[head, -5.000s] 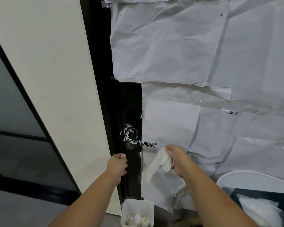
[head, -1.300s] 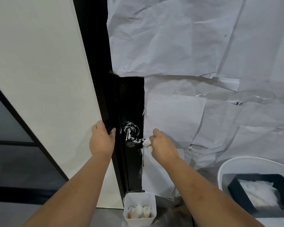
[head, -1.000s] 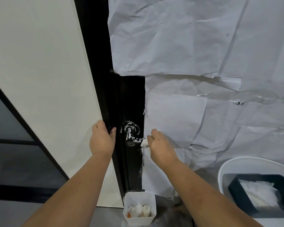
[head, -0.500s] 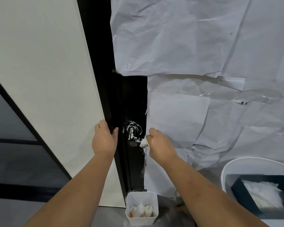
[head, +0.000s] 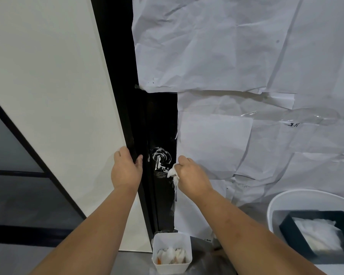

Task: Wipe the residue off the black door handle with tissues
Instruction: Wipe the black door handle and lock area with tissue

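The black door handle [head: 160, 158] sits on a bare black strip of the door, its round base and neck smeared with white residue. My right hand [head: 190, 176] is wrapped around the lever part, shut on a crumpled white tissue [head: 172, 172] that pokes out at the thumb side; the lever is hidden under hand and tissue. My left hand [head: 126, 170] grips the black door edge [head: 134, 135] just left of the handle, fingers curled around it.
White paper sheets [head: 226, 56] cover the door right of the handle. A small white bin [head: 172, 253] with used tissues stands on the floor below. At lower right, a white tub [head: 274, 203] holds a dark box of fresh tissues [head: 316, 233].
Over the last five seconds my right hand brought the tissue up onto the lever and slid left along it toward the base. My left hand moved up onto the door edge.
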